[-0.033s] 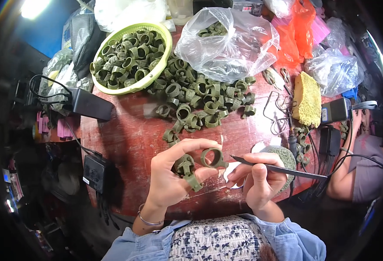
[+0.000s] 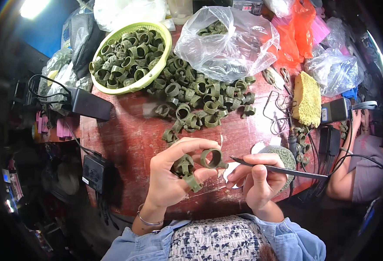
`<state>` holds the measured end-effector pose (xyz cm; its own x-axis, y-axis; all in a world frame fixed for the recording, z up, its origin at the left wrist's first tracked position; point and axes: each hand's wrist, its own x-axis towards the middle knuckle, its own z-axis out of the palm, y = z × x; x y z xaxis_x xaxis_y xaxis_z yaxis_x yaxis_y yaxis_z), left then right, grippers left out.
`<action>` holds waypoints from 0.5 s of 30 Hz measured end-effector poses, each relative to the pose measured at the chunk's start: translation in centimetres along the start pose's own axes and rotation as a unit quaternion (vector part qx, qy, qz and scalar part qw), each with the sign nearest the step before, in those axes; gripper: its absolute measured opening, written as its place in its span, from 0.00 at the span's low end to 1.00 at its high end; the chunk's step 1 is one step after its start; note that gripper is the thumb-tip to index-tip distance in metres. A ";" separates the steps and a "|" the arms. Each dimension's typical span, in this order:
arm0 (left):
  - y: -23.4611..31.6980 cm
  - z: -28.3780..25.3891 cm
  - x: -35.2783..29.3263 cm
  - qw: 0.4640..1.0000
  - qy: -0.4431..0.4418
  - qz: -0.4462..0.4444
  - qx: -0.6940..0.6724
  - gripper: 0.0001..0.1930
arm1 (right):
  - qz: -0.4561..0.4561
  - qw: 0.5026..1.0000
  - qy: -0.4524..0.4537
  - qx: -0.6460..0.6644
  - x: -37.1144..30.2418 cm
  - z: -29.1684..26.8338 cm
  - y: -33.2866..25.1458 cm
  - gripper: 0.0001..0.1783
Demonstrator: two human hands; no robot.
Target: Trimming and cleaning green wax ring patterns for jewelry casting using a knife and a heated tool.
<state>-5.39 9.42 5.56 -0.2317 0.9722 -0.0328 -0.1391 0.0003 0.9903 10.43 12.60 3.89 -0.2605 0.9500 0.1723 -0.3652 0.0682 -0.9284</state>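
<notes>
Between the thumb and forefinger of my left hand (image 2: 167, 174) is a dull green ring (image 2: 212, 158), its round opening turned toward me and a small stub pointing right. More green rings (image 2: 183, 166) are tucked in the curled fingers and palm of the same hand. My right hand (image 2: 261, 178) grips a slim black pointed tool (image 2: 287, 170) like a pen. Its tip is just right of the ring's stub, with a small gap showing. White scraps (image 2: 231, 175) and a round, speckled green pad (image 2: 287, 158) lie beneath and behind my right hand, partly hidden.
A heap of green rings (image 2: 200, 100) covers the red table (image 2: 126, 148) beyond my hands. Past it stand a yellow-green basket (image 2: 167, 56) of rings and a clear plastic bag (image 2: 243, 56). Wires, a yellow sponge-like block (image 2: 308, 98) and cabled boxes lie right; another person's arm (image 2: 343, 169) shows there.
</notes>
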 end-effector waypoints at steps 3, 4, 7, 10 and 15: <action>-0.2 -0.5 0.3 0.998 -0.029 0.025 0.045 0.19 | -0.015 1.000 -0.013 0.011 0.0 -0.1 0.3 0.08; -0.1 -0.4 0.3 0.998 -0.028 0.024 0.044 0.19 | -0.013 1.000 -0.020 0.017 0.0 -0.1 0.3 0.08; 0.0 -0.3 0.1 0.999 -0.020 0.010 0.030 0.21 | 0.001 0.998 -0.035 0.048 0.2 0.1 0.3 0.06; -0.3 -0.7 0.0 0.999 -0.032 0.014 0.035 0.23 | 0.045 0.998 -0.038 0.037 0.1 0.1 -0.1 0.05; 0.3 -0.6 0.0 0.998 -0.047 -0.008 0.048 0.26 | -0.064 0.991 -0.069 -0.099 -0.1 -0.4 0.5 0.05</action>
<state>-6.03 9.33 5.74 -0.1382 0.9896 -0.0404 -0.0473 0.0342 0.9983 10.60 12.70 3.27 -0.3484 0.8797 0.3236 -0.2246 0.2569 -0.9400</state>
